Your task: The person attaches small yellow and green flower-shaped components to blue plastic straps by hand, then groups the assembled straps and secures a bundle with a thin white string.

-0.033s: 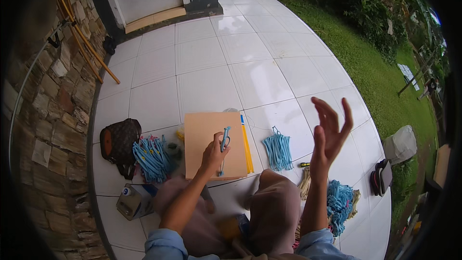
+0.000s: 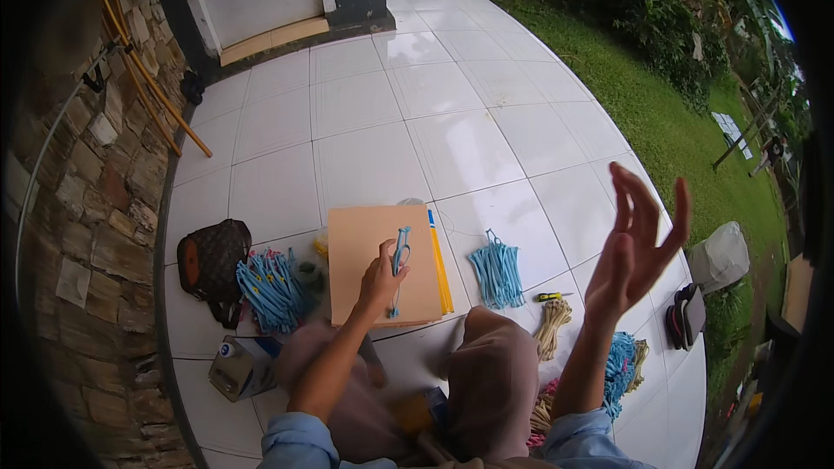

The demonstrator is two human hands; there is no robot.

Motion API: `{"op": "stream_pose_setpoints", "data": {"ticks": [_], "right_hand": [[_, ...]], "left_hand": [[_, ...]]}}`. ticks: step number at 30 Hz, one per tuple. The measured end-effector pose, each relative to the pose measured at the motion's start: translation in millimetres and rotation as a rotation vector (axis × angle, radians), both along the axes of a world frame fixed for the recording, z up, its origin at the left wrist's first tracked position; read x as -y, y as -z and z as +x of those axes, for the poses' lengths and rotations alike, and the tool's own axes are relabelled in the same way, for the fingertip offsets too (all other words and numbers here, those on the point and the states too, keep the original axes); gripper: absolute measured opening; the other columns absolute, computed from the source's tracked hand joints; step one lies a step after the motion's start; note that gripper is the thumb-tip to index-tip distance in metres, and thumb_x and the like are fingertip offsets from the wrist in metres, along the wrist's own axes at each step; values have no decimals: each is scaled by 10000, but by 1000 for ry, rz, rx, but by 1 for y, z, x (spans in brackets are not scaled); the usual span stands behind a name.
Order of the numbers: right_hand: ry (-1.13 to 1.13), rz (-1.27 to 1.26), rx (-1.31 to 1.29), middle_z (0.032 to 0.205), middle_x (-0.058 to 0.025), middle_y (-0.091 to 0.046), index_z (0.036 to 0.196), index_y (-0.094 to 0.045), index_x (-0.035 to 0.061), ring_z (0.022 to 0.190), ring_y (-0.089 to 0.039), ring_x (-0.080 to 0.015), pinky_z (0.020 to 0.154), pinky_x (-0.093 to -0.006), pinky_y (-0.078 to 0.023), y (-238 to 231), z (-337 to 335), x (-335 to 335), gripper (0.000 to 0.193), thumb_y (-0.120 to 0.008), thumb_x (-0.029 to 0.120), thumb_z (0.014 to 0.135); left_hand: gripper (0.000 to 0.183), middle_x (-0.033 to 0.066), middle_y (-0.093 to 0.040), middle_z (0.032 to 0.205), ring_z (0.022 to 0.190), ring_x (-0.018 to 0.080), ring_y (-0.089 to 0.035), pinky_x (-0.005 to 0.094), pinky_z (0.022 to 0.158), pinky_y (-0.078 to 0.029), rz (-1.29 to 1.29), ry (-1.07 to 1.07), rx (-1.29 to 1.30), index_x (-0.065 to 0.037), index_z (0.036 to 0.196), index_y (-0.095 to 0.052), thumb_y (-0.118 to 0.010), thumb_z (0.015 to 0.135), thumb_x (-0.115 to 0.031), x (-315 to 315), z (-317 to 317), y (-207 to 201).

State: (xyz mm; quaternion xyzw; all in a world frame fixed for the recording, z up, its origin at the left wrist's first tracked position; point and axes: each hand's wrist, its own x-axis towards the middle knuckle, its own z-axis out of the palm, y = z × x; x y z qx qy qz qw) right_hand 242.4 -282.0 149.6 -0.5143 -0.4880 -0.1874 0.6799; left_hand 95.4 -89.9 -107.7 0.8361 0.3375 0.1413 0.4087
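Change: none is seen; both hands are placed as before.
Left hand (image 2: 380,278): blue cord piece (image 2: 400,256) pinched on tan board (image 2: 375,262).
Right hand (image 2: 634,243): raised, fingers spread, nothing held.

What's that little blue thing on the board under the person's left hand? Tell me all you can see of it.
The blue cord piece is a slim knotted strand of light blue cord, it seems, with a loop at the far end and a thin tail toward the person. It lies lengthwise on the tan board, which rests flat on the white tiled floor. The left hand pinches it about midway. Its finer knotwork is too small to make out.
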Motion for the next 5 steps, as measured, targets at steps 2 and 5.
{"op": "stream_pose_setpoints", "data": {"ticks": [2,5], "right_hand": [[22,165,366,1237,-212,-412,1332,-162,64,1208,-328,-349,1031,-550,-144,-88,-4,52,635,-464,344,848],[-47,499,423,1310,-173,-346,1345,-155,73,1270,-207,-352,1052,-547,-69,-132,-9,78,703,-473,416,820]], "left_hand": [[681,147,-572,943,894,298,-545,386,753,-446,13,18,-16,-88,1261,-256,-666,726,-186,11,25,14],[765,180,-529,1038,972,321,-494,397,825,-413,220,-42,-74,-70,1303,-207,-678,711,-182,-2,8,41]]}}
